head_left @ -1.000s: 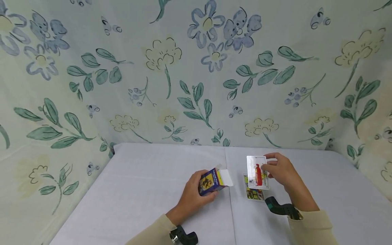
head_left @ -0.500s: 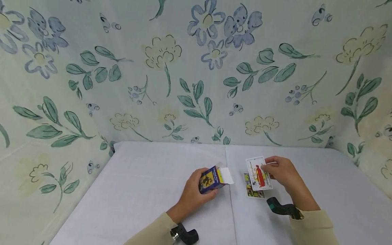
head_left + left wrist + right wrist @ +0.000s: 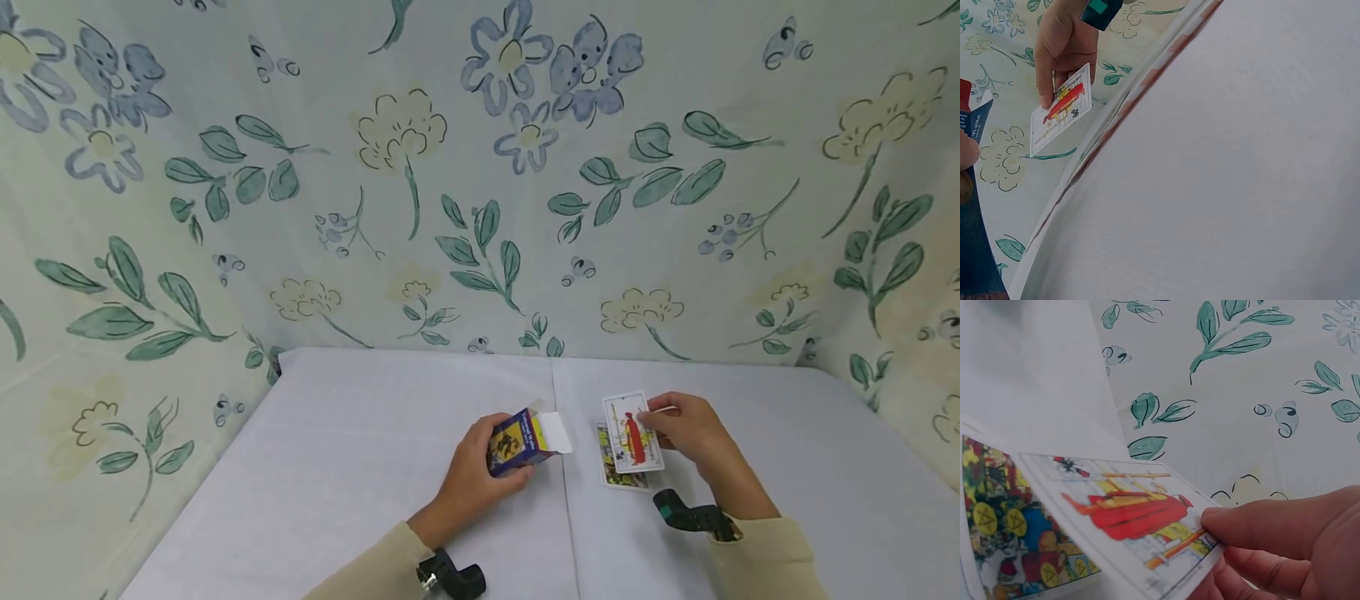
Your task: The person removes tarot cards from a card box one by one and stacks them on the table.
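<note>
A blue and yellow card box point(image 3: 512, 446) is gripped by my left hand point(image 3: 474, 475), its white flap point(image 3: 554, 432) folded out toward the right. My right hand point(image 3: 693, 429) pinches the right edge of a white-bordered card with a red figure point(image 3: 633, 437). Beneath that card a multicoloured card point(image 3: 611, 467) lies on the table, partly covered. The right wrist view shows the thumb point(image 3: 1260, 528) on top of the red-figure card point(image 3: 1129, 515), tilted over the card with yellow star discs point(image 3: 1035, 550). In the left wrist view the box point(image 3: 975, 231) is cut off at the edge.
A white cloth covers the table point(image 3: 337, 467), with a crease running front to back between the box and the cards. Behind and at both sides hangs a floral curtain point(image 3: 337, 167). Each wrist carries a black camera mount, seen at the left point(image 3: 453, 577) and right point(image 3: 690, 514).
The red-figure card has turned slightly from its earlier upright angle and moved a little down toward the front with my right hand. My left hand and the box have hardly moved.
</note>
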### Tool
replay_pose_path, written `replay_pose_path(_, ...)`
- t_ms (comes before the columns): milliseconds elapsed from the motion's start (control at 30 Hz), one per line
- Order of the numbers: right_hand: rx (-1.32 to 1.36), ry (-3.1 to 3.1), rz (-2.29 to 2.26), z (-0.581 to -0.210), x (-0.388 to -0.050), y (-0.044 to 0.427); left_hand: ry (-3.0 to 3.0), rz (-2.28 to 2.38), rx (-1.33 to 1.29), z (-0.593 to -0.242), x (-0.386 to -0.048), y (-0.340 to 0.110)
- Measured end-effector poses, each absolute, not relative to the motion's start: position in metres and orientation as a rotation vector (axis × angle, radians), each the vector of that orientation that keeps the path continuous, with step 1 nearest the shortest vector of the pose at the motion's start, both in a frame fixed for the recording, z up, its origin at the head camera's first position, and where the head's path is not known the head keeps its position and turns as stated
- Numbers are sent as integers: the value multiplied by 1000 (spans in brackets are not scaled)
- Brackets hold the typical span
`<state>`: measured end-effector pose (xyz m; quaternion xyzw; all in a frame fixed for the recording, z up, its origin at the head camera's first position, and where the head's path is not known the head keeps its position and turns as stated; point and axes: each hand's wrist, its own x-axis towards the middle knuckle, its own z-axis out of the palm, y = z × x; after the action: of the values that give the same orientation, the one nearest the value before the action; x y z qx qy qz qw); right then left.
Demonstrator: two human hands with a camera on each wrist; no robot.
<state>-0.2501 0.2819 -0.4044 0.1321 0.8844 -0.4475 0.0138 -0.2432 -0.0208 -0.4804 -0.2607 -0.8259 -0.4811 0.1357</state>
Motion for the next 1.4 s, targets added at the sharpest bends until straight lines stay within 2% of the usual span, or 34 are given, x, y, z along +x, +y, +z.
replay_pose_path(400,482,2711,-1398,-414,-255,279,-2402,-1401,-748,-478,-242,-20)
replay_pose_path(1400,461,2694,-1320,-430,-258,281,-2405,-1399,-756,-482,-244,-21)
